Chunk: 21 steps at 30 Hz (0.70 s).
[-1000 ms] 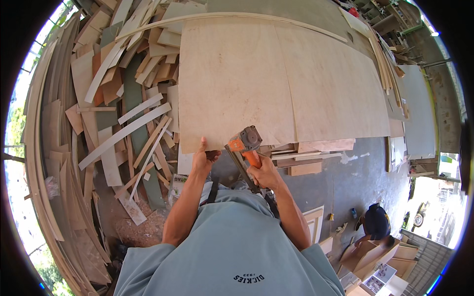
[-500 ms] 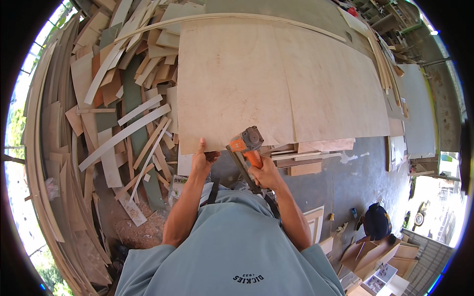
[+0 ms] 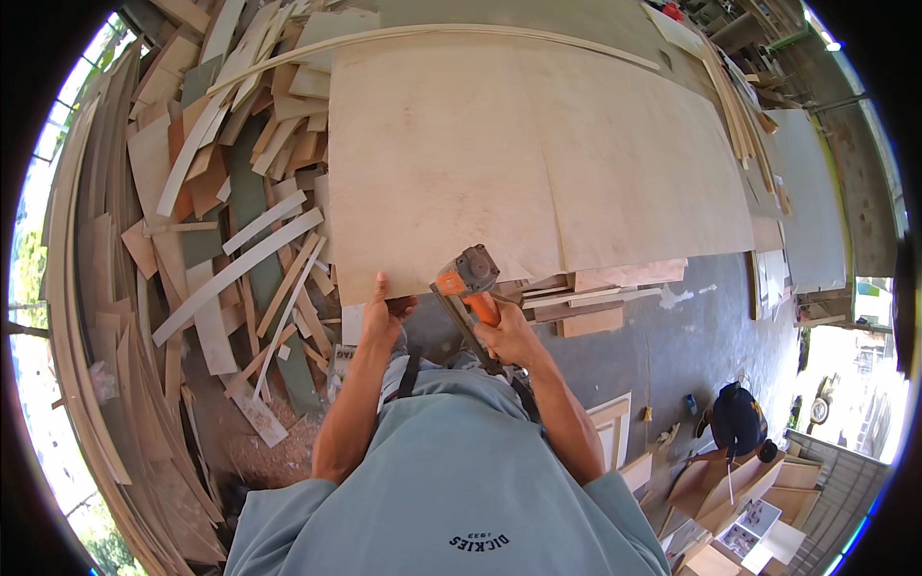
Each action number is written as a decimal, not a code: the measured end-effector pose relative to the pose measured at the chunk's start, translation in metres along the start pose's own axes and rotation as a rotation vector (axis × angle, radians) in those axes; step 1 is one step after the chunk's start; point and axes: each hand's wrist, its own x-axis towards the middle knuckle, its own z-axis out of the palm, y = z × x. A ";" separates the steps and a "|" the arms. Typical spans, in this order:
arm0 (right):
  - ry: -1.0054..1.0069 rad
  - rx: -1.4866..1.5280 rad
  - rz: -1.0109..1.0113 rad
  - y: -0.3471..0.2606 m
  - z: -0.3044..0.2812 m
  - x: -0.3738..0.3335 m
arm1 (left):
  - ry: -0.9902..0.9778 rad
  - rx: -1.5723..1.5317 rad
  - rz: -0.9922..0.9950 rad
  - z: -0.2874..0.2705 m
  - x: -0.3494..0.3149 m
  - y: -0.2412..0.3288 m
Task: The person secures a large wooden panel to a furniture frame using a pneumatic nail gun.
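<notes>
A broad pale plywood sheet (image 3: 437, 158) lies in front of me, its near edge close to my body. At its near left corner my left hand (image 3: 386, 317) grips that edge, thumb on top and fingers curled underneath. My right hand (image 3: 511, 338) is wrapped round the orange handle of a nail gun (image 3: 468, 272). The tool's grey-and-orange head overlaps the near edge of the sheet, right of my left hand, and its long dark magazine slants back toward my waist. Whether its nose touches the wood, I cannot tell.
Loose offcuts and strips (image 3: 240, 259) are heaped on the left, beside tall stacked boards (image 3: 82, 317). A long thin strip (image 3: 461, 31) spans the sheet's far edge. Wood pieces (image 3: 591, 305) lie under its near side. Another person (image 3: 737, 420) bends over wooden panels at lower right.
The view has shifted slightly, so the sheet and both hands appear a little further left. Both grips are unchanged. The person at lower right has shifted, and a thin pale rod now shows there.
</notes>
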 end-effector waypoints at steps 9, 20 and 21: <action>0.119 0.030 0.044 0.011 -0.033 -0.015 | 0.099 0.037 -0.125 0.016 0.005 -0.038; 0.217 0.154 0.076 0.019 -0.072 -0.030 | 0.000 0.082 -0.134 0.102 0.008 -0.088; 0.203 0.141 0.076 0.023 -0.074 -0.030 | 0.014 0.083 -0.116 0.103 0.008 -0.089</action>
